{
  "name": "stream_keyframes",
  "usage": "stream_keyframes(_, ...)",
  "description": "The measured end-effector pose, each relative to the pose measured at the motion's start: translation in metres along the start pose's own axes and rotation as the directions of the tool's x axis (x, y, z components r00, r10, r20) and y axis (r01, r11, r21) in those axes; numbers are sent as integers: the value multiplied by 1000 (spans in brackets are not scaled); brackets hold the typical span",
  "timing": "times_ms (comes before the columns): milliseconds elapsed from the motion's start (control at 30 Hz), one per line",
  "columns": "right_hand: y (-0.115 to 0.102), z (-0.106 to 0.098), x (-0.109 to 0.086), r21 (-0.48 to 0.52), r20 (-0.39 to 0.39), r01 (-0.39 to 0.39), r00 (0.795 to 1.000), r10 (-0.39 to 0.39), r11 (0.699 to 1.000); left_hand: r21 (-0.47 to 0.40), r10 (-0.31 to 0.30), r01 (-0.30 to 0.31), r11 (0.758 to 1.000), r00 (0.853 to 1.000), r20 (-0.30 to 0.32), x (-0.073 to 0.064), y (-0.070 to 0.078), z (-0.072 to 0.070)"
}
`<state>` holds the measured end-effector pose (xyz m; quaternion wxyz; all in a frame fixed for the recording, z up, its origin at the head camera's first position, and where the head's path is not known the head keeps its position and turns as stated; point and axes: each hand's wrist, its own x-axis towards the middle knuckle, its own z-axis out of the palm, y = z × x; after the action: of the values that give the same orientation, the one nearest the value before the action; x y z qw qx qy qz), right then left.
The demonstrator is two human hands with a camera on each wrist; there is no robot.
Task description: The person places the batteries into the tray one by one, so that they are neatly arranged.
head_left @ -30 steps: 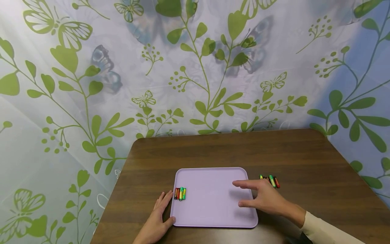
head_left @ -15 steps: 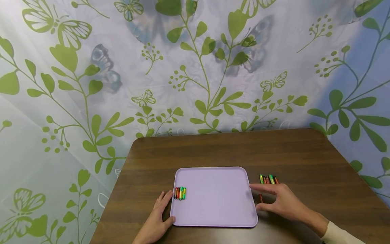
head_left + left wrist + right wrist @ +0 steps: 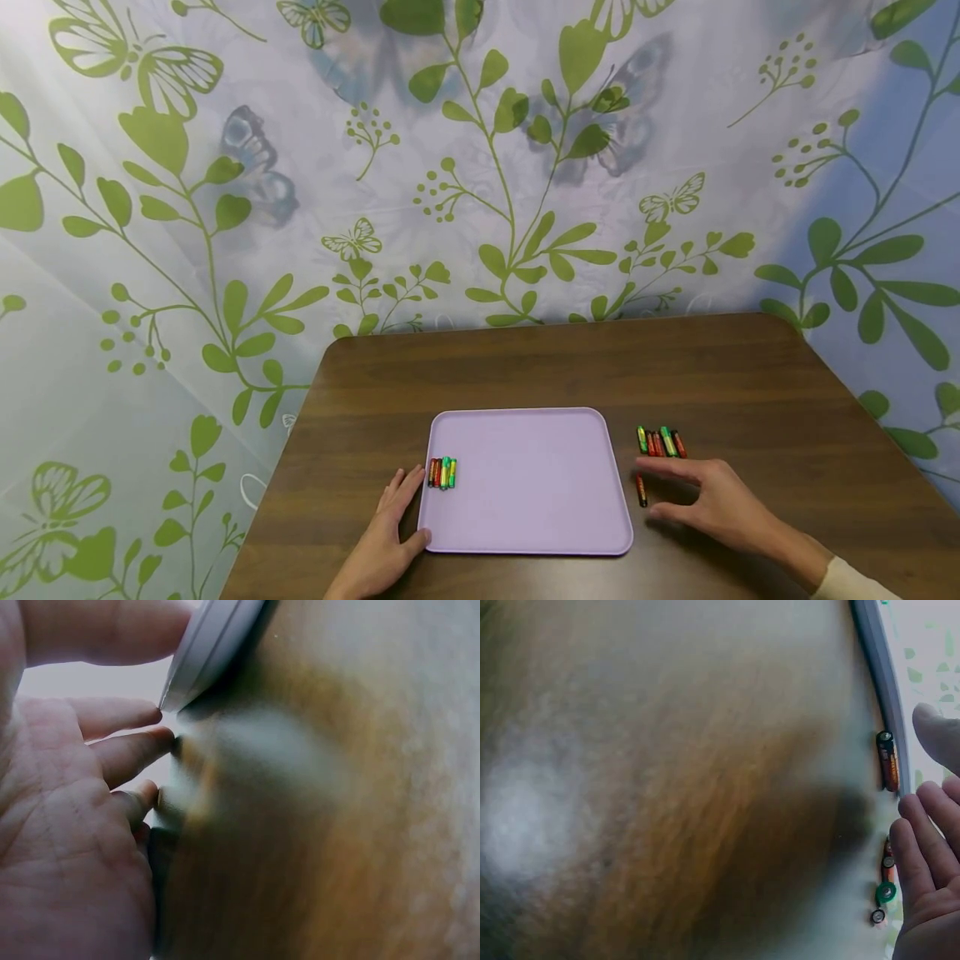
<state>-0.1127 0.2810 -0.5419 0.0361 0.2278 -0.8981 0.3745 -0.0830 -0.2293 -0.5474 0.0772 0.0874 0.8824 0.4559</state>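
My left hand [image 3: 382,537] rests at the left rim of a lilac tray [image 3: 540,483], thumb and fingertips against its edge, fingers fairly straight. In the left wrist view the tray's edge [image 3: 210,656] lies between thumb and fingers. On the tray, beside that hand, several red, yellow and green batteries [image 3: 442,473] lie in a row. My right hand [image 3: 723,504] is held over the table, right of the tray, thumb and fingers apart and nothing between them. A single red and black battery [image 3: 641,490] lies just off its fingertips, also visible in the right wrist view.
Several more batteries [image 3: 662,442] lie side by side on the brown wooden table [image 3: 555,367], beyond my right hand and right of the tray. Behind the table hangs a cloth [image 3: 465,167] printed with leaves and butterflies.
My right hand has moved right, from over the tray to beside it, uncovering the single battery and the row behind it. My left hand stays at the tray's rim.
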Motion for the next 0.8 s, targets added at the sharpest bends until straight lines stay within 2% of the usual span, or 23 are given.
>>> stream_keyframes(400,7,8,2,-99,-43,54,997,-59,994,15,2,-2,1000,1000,-2,2,0,0)
stream_keyframes(800,6,12,3,-165,-37,4,999,-11,986,7,31,-31,1000,999,-26,-1,-1,1)
